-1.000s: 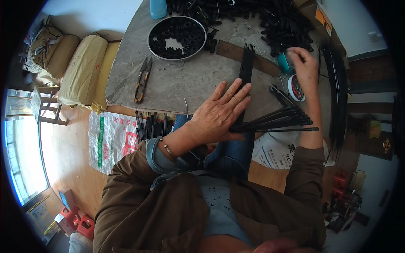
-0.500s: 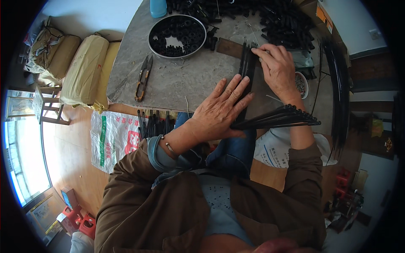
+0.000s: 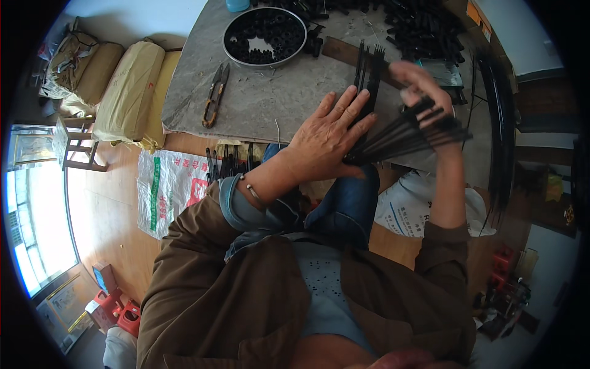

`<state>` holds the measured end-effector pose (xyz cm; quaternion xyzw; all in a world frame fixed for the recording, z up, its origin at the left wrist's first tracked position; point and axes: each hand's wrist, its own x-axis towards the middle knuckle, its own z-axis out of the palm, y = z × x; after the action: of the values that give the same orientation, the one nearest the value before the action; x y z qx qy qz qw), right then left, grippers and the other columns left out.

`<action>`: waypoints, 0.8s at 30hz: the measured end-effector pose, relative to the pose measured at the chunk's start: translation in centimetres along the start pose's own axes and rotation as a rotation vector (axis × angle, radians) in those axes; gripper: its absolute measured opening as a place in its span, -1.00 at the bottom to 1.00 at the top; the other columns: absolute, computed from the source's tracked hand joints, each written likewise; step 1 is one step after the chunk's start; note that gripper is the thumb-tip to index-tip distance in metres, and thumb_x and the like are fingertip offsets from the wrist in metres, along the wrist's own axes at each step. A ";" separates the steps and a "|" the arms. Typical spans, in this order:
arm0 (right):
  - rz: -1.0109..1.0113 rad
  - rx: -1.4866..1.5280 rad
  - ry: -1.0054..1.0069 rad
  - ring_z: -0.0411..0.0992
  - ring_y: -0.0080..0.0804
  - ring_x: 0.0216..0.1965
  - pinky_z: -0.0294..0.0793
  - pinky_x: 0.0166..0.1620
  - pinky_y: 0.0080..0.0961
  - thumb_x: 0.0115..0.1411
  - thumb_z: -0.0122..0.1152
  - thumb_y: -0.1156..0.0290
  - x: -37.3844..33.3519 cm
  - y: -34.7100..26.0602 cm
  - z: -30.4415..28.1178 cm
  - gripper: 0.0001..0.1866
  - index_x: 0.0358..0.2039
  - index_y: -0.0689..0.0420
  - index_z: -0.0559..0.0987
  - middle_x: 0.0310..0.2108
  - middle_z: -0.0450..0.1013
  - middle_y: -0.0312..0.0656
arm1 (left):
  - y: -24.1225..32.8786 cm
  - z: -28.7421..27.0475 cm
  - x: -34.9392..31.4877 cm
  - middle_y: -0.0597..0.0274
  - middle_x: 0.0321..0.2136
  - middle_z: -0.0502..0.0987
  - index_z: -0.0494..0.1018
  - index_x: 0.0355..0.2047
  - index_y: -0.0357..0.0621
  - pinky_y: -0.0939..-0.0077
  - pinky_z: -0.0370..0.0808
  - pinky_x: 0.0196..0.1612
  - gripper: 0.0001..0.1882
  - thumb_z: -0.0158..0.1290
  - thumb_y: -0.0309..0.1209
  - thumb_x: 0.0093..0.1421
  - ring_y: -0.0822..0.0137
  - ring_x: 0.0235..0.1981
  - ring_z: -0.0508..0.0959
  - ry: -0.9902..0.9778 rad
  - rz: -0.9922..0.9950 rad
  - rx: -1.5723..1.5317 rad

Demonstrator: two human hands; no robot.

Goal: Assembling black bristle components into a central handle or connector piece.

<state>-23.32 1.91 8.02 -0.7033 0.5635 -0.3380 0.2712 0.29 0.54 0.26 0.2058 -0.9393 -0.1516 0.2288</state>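
My left hand lies flat with its fingers stretched out, pressing on a bundle of thin black rods at the table's front edge. The far tips of these rods point away from me, beside a flat brown strip. Other black rods fan out to the right from under my left palm, their free ends raised and blurred. Behind those ends is my right hand, smeared by motion. Whether its fingers hold anything cannot be made out.
Scissors lie on the grey table, left of my hands. Beyond them stands a round bowl of small black parts. Black tubes are heaped at the far right. Long black strands hang off the right edge.
My right hand has left the far rod tips and moved right and nearer, now blurred. The fanned rods have swung up on the right. My left hand stays on the bundle; the view has shifted slightly.
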 end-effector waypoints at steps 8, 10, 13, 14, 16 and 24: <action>-0.218 0.822 0.065 0.43 -0.18 -0.01 0.37 0.11 -0.22 0.23 0.21 0.13 -3.0 -5.2 2.4 -0.52 -0.10 0.35 0.51 -0.09 0.47 0.03 | -0.3 0.6 1.4 -0.21 0.32 0.07 0.24 0.23 -0.16 -0.03 -0.01 0.35 0.03 0.30 0.16 -0.17 -0.14 0.37 0.03 0.047 0.039 0.023; -0.223 0.856 0.170 0.45 -0.21 -0.11 0.38 0.07 -0.20 0.25 0.19 0.14 -3.1 -5.0 3.3 -0.55 -0.12 0.33 0.52 -0.19 0.47 -0.04 | -0.2 0.5 1.4 -0.22 0.32 0.07 0.24 0.23 -0.16 -0.03 -0.01 0.35 0.03 0.30 0.16 -0.17 -0.14 0.37 0.03 0.046 0.042 0.039; -0.230 0.840 0.339 0.44 -0.24 -0.15 0.39 0.04 -0.22 0.28 0.16 0.16 -3.5 -6.5 4.0 -0.60 -0.15 0.31 0.53 -0.23 0.47 -0.07 | -0.2 0.8 1.3 -0.22 0.32 0.06 0.25 0.22 -0.16 -0.03 -0.01 0.35 0.03 0.29 0.16 -0.17 -0.13 0.37 0.03 0.046 0.038 0.055; -0.251 0.868 0.359 0.44 -0.25 -0.15 0.40 0.03 -0.24 0.28 0.15 0.18 -3.7 -7.0 3.7 -0.62 -0.16 0.31 0.52 -0.25 0.47 -0.08 | -0.3 1.0 1.2 -0.22 0.32 0.06 0.25 0.23 -0.16 -0.03 -0.02 0.35 0.03 0.29 0.17 -0.17 -0.12 0.37 0.02 0.045 0.039 0.053; -0.273 0.889 0.382 0.44 -0.25 -0.15 0.40 0.03 -0.25 0.29 0.14 0.20 -3.9 -7.6 3.4 -0.64 -0.17 0.30 0.52 -0.27 0.46 -0.09 | -0.3 1.0 1.1 -0.22 0.32 0.06 0.25 0.23 -0.16 -0.02 -0.02 0.35 0.03 0.28 0.17 -0.17 -0.13 0.37 0.01 0.057 0.050 0.058; -0.297 0.738 0.411 0.43 -0.27 -0.18 0.41 0.02 -0.27 0.28 0.16 0.22 -3.8 -8.1 3.3 -0.66 -0.19 0.29 0.54 -0.27 0.47 -0.08 | -0.6 1.3 0.8 -0.21 0.32 0.06 0.25 0.24 -0.13 0.00 -0.04 0.36 0.03 0.26 0.20 -0.16 -0.13 0.38 0.00 0.064 0.064 0.075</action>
<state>-16.36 7.42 11.51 -0.5512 0.3402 -0.6844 0.3347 -0.80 -0.14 -0.80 0.1886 -0.9427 -0.1023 0.2556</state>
